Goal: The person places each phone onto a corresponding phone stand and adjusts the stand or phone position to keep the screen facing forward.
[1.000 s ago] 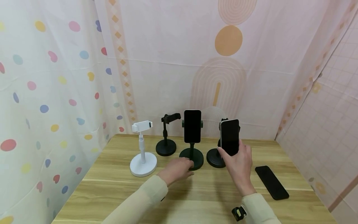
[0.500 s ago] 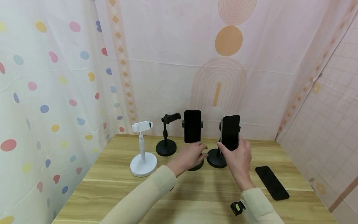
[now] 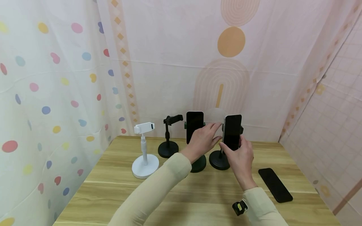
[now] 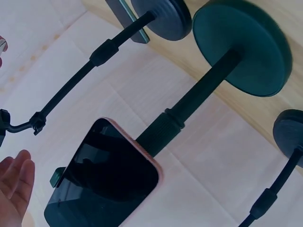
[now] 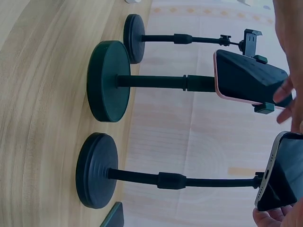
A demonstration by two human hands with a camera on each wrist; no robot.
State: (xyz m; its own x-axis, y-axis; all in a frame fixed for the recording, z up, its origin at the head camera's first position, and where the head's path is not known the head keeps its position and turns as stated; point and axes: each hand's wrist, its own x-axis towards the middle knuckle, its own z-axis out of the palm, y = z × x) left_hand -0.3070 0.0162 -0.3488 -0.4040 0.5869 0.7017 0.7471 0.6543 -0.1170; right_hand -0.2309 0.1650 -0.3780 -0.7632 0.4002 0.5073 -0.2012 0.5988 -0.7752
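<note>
My right hand (image 3: pixel 240 160) grips the lower part of a silver-edged smartphone (image 3: pixel 232 131), thumb on its left side. The phone stands upright in front of the clamp of a black phone stand (image 3: pixel 219 160); whether the clamp grips it is hidden. My left hand (image 3: pixel 204 138) is raised beside the phone's left edge, fingers extended, holding nothing. Behind that hand, a dark green phone stand (image 4: pixel 208 85) bears a pink-edged smartphone (image 4: pixel 113 175) in its clamp. In the right wrist view, the held phone (image 5: pixel 284 172) shows its bottom edge.
A white phone stand (image 3: pixel 145 166) and another black phone stand (image 3: pixel 168 149), both with bare clamps, stand at the left. A black smartphone (image 3: pixel 275 185) lies flat on the wooden table (image 3: pixel 209 207) at the right. A patterned curtain (image 3: pixel 169 78) hangs behind.
My left hand has risen from the green stand's base, moving right to beside the held phone. My right hand has raised that phone slightly and straightened it against the stand's clamp.
</note>
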